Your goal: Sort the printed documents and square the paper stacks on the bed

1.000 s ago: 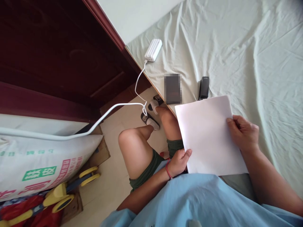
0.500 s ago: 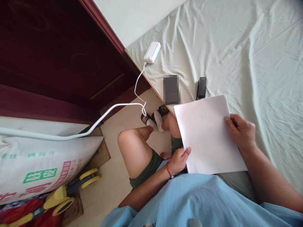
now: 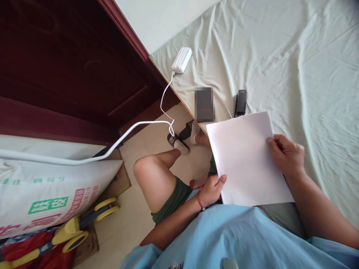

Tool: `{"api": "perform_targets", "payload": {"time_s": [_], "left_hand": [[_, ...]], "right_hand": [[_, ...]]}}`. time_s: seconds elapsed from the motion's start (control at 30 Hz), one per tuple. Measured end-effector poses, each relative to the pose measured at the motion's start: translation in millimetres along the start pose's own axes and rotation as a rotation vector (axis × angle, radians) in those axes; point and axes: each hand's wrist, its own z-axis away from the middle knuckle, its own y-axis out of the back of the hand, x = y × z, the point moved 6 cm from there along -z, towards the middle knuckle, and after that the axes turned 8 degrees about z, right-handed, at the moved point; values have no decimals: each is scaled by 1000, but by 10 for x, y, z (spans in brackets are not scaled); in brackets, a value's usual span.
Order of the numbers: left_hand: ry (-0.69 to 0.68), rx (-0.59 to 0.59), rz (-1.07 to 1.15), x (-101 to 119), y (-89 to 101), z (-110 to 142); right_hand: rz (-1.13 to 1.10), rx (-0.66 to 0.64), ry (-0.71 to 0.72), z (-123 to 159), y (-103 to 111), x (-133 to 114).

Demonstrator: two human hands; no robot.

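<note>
Between my hands is white paper (image 3: 246, 160), blank on its upper face; whether it is one sheet or a stack I cannot tell. My left hand (image 3: 212, 189) grips its left edge near the bottom, thumb on top and fingers hidden beneath. At the right edge, my right hand (image 3: 287, 154) pinches it the same way, higher up. Just beyond the paper's far edge lies a black stapler (image 3: 240, 102) on the pale green bedsheet (image 3: 269, 67). To the stapler's left is a dark rectangular object (image 3: 204, 104), blurred out by pixelation.
A white power bank (image 3: 182, 59) lies near the bed's edge, its white cable (image 3: 134, 125) running over the floor gap to the left. Dark red wooden furniture (image 3: 70, 67) stands at left. Below are a printed white sack (image 3: 56, 194) and a yellow-wheeled toy (image 3: 75, 235).
My legs have shifted apart, with one foot in its slipper moving slightly. Both hands keep their hold on the paper, which has hardly moved.
</note>
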Motion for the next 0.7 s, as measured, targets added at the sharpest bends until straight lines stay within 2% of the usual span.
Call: {"api": "perform_targets", "payload": {"time_s": [0.23, 0.43, 0.7], "left_hand": [[37, 25, 82, -46, 22, -21], [22, 39, 72, -28, 20, -16], [43, 20, 30, -137, 35, -39]], "right_hand": [[-34, -25, -38, 1, 5, 19], [-42, -36, -31, 9, -9, 47], [-48, -37, -37, 9, -8, 32]]}}
